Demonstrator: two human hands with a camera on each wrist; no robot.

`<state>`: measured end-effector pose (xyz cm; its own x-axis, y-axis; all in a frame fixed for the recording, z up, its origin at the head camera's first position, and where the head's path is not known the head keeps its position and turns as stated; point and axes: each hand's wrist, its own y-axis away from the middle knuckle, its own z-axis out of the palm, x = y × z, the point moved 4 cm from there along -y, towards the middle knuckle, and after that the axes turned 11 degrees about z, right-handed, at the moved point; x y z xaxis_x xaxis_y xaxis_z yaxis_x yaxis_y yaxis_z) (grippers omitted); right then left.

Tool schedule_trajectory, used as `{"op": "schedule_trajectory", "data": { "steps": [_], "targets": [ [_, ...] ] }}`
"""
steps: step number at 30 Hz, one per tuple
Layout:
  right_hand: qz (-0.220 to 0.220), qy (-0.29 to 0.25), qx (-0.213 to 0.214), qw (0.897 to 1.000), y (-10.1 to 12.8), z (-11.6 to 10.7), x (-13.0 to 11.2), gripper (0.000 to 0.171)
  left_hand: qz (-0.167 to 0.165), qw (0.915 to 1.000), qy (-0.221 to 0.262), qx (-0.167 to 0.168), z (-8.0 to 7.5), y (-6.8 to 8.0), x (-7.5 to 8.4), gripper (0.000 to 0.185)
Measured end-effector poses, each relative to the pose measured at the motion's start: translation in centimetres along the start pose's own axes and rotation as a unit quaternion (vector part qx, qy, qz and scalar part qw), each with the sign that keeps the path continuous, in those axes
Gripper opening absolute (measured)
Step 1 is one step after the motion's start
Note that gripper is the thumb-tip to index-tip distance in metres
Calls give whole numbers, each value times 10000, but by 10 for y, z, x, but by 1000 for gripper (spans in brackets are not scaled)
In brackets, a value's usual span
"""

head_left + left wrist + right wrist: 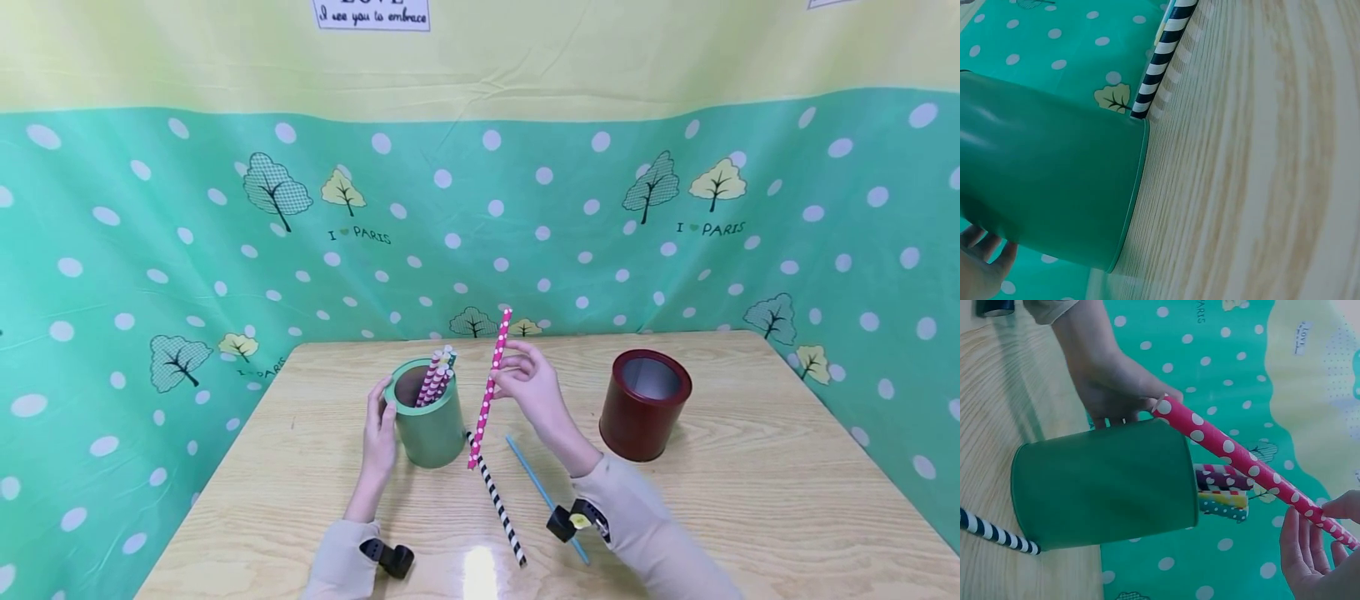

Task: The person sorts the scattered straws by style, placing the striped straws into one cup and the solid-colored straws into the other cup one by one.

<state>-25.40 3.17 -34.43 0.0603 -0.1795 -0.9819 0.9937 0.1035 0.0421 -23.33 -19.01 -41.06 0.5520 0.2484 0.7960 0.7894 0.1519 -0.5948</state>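
Note:
A green can (pixel 429 429) stands upright on the table with several patterned paper straws (pixel 435 379) leaning inside it. My left hand (pixel 380 433) holds the can at its left side, thumb and fingers at the rim. My right hand (pixel 528 387) pinches a pink paper straw with white dots (pixel 491 387) between thumb and fingers. It is tilted, its lower end beside the can's right side in the head view and overlapping the rim in the right wrist view. Close to the can's base lies a black-and-white striped straw (pixel 501 508).
A blue straw (pixel 534 475) lies on the table (pixel 750 500), partly behind the right wrist's camera. Farther right stands a dark red can (pixel 643 417) with an open top. Behind the table hangs a green and yellow dotted cloth (pixel 525 200).

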Motion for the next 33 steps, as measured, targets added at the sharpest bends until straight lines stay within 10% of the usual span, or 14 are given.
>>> {"op": "schedule_trajectory", "data": {
  "steps": [23, 33],
  "targets": [
    [-917, -801, 107, 9925, 10, 22, -31, 38, -143, 9999, 4, -15, 0, 1, 0, 41],
    [-1577, -121, -361, 9868, 11, 44, -31, 30, -102, 9999, 25, -33, 0, 1, 0, 41]
  ]
}}
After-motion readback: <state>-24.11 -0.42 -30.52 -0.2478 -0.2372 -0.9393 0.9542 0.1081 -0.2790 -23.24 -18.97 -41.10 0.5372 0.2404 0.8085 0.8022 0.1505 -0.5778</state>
